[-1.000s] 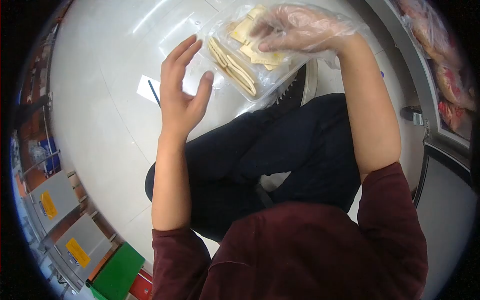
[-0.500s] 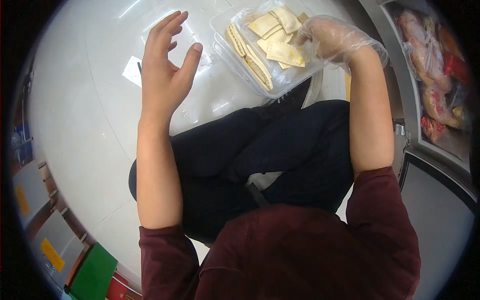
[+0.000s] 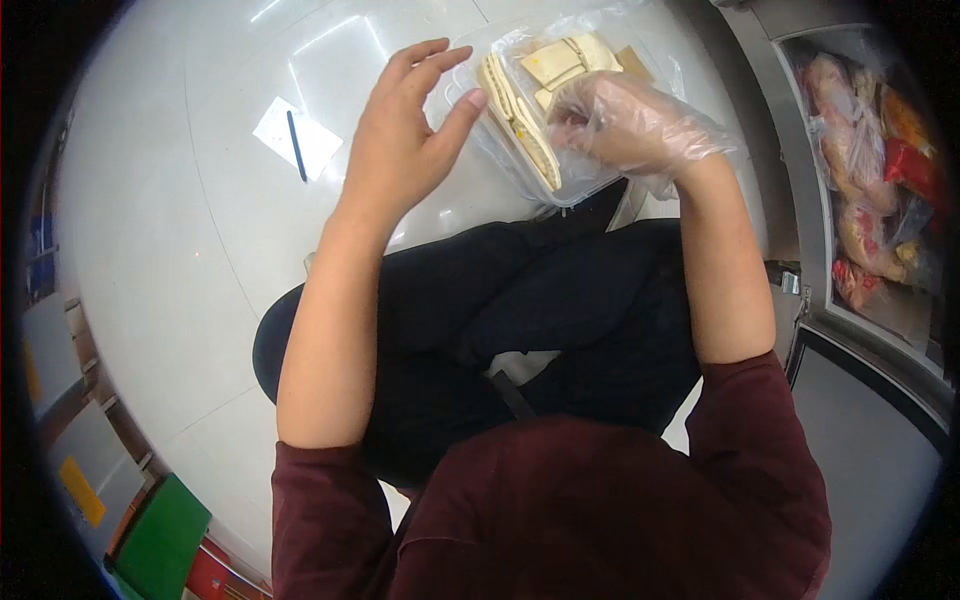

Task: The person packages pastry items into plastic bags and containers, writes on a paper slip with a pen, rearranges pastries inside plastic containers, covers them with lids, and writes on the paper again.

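Note:
A clear plastic container (image 3: 573, 192) sits on the floor at the top centre. Flat pale pastry pieces (image 3: 556, 62) are piled in its right part, and a row of them (image 3: 520, 120) stands on edge along the left side. My bare left hand (image 3: 415, 125), fingers apart and empty, is at the container's left rim. My right hand (image 3: 630, 125), in a clear plastic glove, is over the pile with its fingers bent down; what they hold, if anything, is hidden.
A dark pen (image 3: 297, 145) lies on white paper (image 3: 318, 146) on the floor to the left. At right stands an open freezer drawer (image 3: 815, 210) with bagged frozen meat (image 3: 860, 170). A green box (image 3: 162, 535) is at lower left.
My left hand has moved right to the container's rim. My gloved right hand has moved left from the container's right side to above the pastry pieces.

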